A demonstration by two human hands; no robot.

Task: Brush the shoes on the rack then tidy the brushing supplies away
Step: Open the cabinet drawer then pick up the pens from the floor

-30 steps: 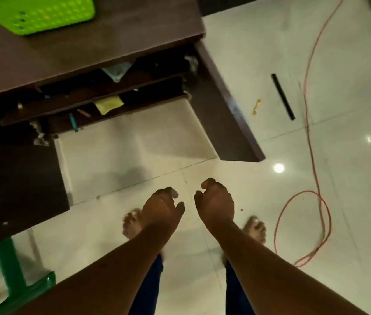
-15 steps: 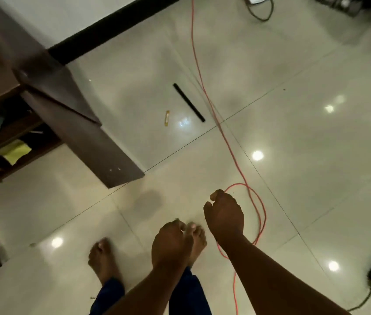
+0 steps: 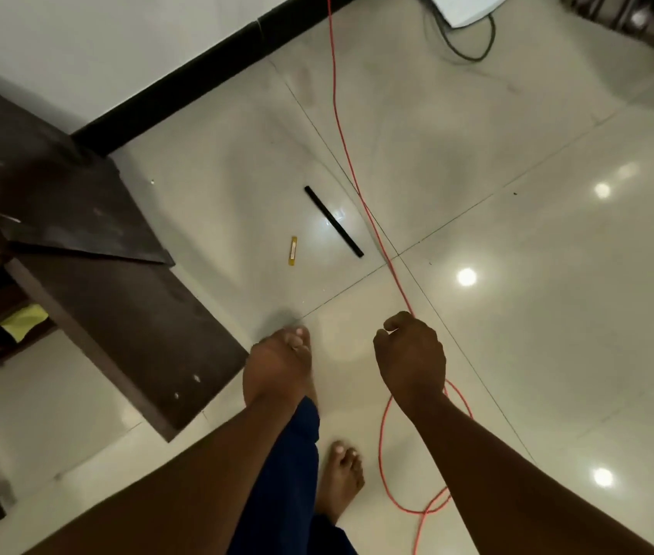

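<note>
No shoes, rack or brush appear in this view. My left hand [image 3: 271, 368] hangs over the tiled floor with fingers loosely curled, holding nothing, and it covers part of one bare foot. My right hand [image 3: 411, 356] hangs beside it, also loosely curled and empty, above a loop of orange cable [image 3: 383, 446]. My other bare foot [image 3: 341, 476] stands on the floor between my forearms.
A dark brown desk [image 3: 117, 310] fills the left side, with cloths on its lower shelves. The orange cable runs from the far wall to my feet. A black stick [image 3: 333, 221] and a small yellow piece [image 3: 293, 250] lie on the glossy floor [image 3: 557, 314]. A white device [image 3: 465, 8] sits far off.
The view has swung right, away from the desk; the green basket has left the frame. My feet have stepped across the floor. Both hands stay empty and loosely curled.
</note>
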